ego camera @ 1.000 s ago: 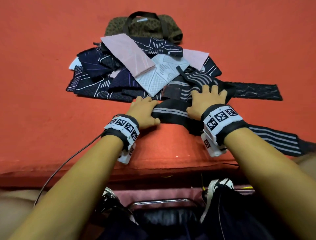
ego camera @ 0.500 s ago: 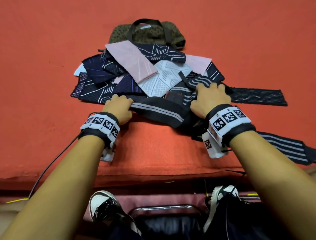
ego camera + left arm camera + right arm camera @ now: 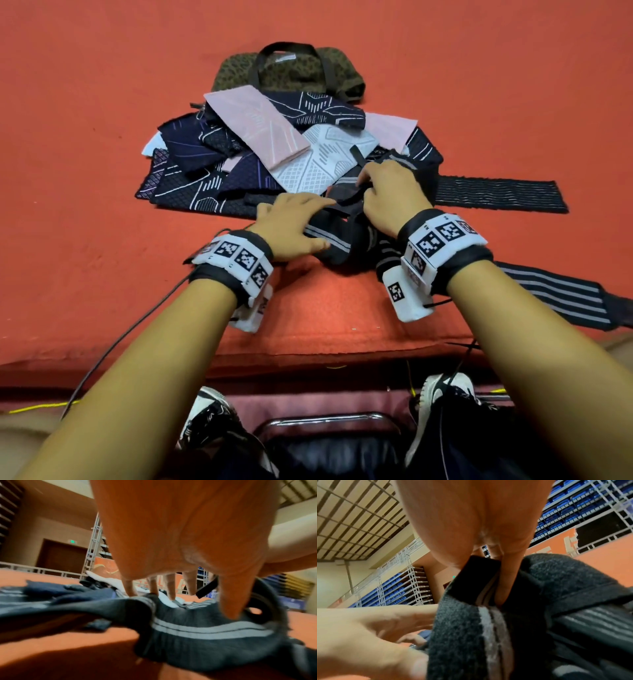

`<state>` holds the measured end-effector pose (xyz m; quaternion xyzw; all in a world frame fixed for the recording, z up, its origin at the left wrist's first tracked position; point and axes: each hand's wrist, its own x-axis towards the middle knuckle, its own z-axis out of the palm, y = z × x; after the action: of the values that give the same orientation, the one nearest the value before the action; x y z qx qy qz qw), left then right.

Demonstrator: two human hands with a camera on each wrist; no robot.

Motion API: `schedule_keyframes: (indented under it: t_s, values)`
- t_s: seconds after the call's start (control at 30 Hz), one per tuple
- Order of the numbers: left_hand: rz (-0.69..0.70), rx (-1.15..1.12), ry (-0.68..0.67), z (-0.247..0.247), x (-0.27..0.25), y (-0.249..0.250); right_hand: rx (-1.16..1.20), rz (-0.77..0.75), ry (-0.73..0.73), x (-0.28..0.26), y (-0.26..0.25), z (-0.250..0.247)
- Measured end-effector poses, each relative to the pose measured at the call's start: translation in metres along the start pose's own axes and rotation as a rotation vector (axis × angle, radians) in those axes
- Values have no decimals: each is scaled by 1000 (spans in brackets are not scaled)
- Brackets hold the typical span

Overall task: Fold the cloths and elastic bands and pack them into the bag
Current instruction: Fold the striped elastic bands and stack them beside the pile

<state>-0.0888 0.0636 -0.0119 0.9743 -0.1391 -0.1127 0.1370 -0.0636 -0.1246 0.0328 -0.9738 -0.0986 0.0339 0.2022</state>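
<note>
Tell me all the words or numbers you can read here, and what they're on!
No words or numbers can be read here.
White label in the bag: too small and blurred.
Wristbands: black-and-white square code patterns only, no letters.
Green sign over the dark door: blurred, unreadable.
Orange wall banner: pale shapes, unreadable.

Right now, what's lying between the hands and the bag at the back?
In the head view, a heap of unfolded cloths, navy, pink and white, fills the stretch between the hands, left and right, and the bag.
</note>
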Motion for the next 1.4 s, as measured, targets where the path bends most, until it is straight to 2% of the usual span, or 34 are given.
schedule_keyframes:
  t_s: [0.13, 0.23, 0.37, 0.47, 0.57, 0.77, 0.87, 0.97, 1.07, 1.17, 1.4]
  values:
    - [68, -25, 5, 10, 4, 18, 125, -36, -105, -3, -3, -4]
    - [90, -98, -25, 14, 5, 19, -37, 54, -110, -3, 4, 0]
    - [136, -11, 28, 18, 6, 22, -190, 161, -193, -2, 13, 5]
    - [152, -1, 51, 21, 8, 23, -139, 99, -296, 0, 15, 7]
    - [160, -14, 11, 24, 9, 21, -73, 119, -368, 1, 15, 8]
    - [191, -15, -11, 24, 16, 20, -189, 53, -510, -2, 24, 18]
    - [193, 7, 1, 25, 17, 19, -216, 87, -455, 0, 25, 27]
    - [155, -1, -22, 25, 16, 17, -242, 168, -460, 3, 30, 30]
    - [157, -25, -15, 26, 14, 12, -95, 127, -438, 2, 30, 33]
    - [138, -28, -25, 26, 14, 10, -62, 131, -357, 5, 30, 38]
    - [65, -36, 17, 30, 15, 4, 12, 252, -178, 20, 46, 25]
